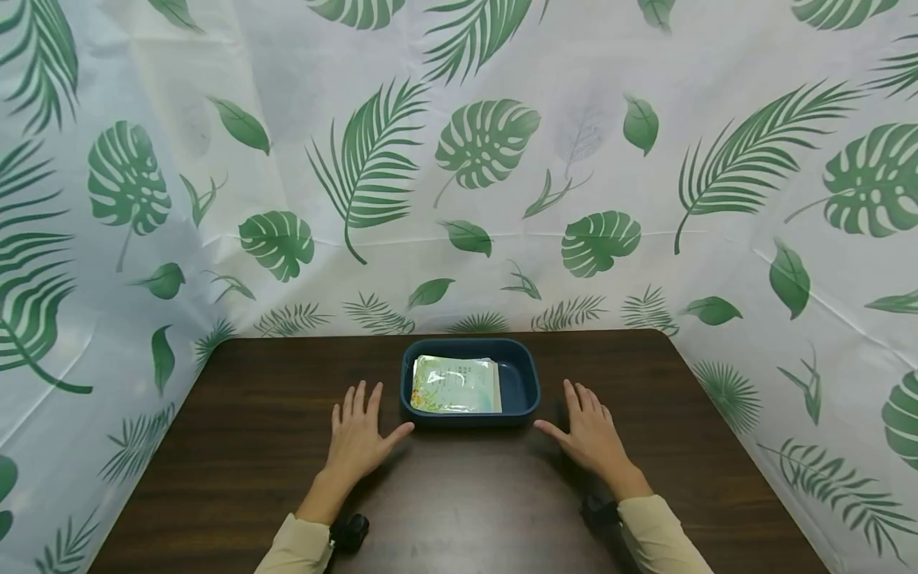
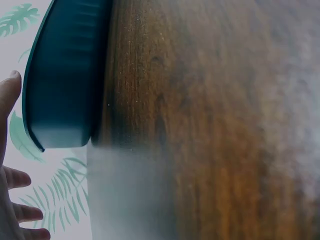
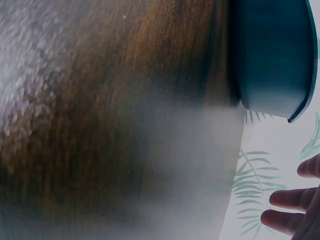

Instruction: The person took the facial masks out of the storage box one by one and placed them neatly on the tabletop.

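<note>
Left wrist device (image 1: 350, 532): black, strapped on behind the left fingers (image 1: 374, 401).
Packets (image 1: 455, 387): flat in the tray (image 1: 519, 383), toward its left-finger side; the top packet is glossy green and white with orange marks near its lower left corner, and the edge of at least 1 more shows beneath.
Tray: dark blue, round-cornered, between the left fingers and the right fingers (image 1: 586, 400); its left wall stands between the left fingers and the packets, its bare floor shows toward the right fingers.
Right wrist device (image 1: 598, 510): black, behind the right fingers.
Desk (image 1: 459, 502): dark brown wood grain, pale sheen nearer the person than the fingers; its far edge runs beyond the fingertips.
Sheet (image 1: 523, 64): white, creased, printed with green leaves, rising beyond the fingers and at the desk's 2 sides.
Left hand (image 1: 353, 446): 4 fingers straight, spread and released, thumb out to just beside the tray's near left corner; cream sleeve (image 1: 296, 546) behind.
Right hand (image 1: 594, 440): fingers extended and free, thumb pointing in, just beside the near right corner.
</note>
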The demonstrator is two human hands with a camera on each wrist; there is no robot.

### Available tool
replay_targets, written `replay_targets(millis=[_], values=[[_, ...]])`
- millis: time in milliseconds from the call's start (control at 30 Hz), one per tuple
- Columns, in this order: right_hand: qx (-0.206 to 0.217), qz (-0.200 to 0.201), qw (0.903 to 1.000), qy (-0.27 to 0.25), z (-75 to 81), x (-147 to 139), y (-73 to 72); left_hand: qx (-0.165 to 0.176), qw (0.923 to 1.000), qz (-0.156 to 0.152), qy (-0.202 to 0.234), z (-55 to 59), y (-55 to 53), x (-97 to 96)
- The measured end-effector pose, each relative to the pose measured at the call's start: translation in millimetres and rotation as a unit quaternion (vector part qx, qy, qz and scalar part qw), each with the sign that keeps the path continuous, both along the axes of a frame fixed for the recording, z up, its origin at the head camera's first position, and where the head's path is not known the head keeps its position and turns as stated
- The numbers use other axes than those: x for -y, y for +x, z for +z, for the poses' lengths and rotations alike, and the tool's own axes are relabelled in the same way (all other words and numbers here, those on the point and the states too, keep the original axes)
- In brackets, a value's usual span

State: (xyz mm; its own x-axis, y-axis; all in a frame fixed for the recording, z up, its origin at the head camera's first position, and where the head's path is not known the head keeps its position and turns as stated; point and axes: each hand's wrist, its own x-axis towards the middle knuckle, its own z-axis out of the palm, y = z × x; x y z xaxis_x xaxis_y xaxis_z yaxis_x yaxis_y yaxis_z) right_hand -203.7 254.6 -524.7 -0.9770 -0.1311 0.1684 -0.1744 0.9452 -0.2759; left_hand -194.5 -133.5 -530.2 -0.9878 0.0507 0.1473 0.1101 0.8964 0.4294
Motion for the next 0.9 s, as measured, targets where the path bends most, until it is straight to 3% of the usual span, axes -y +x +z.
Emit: replay_targets(millis=[467, 900], values=[[0.012, 0.002, 0.9996, -0.025, -0.8, 3.0, -1.0, 0.024, 0.9985, 0.006, 0.048, -4.6, 2.3, 2.4], [0.077, -0.004, 0.9907, -0.112, 3.4, 9.4, -4.0, 0.034, 0.9920, 0.006, 0.122, -5.0, 1.3, -0.1]])
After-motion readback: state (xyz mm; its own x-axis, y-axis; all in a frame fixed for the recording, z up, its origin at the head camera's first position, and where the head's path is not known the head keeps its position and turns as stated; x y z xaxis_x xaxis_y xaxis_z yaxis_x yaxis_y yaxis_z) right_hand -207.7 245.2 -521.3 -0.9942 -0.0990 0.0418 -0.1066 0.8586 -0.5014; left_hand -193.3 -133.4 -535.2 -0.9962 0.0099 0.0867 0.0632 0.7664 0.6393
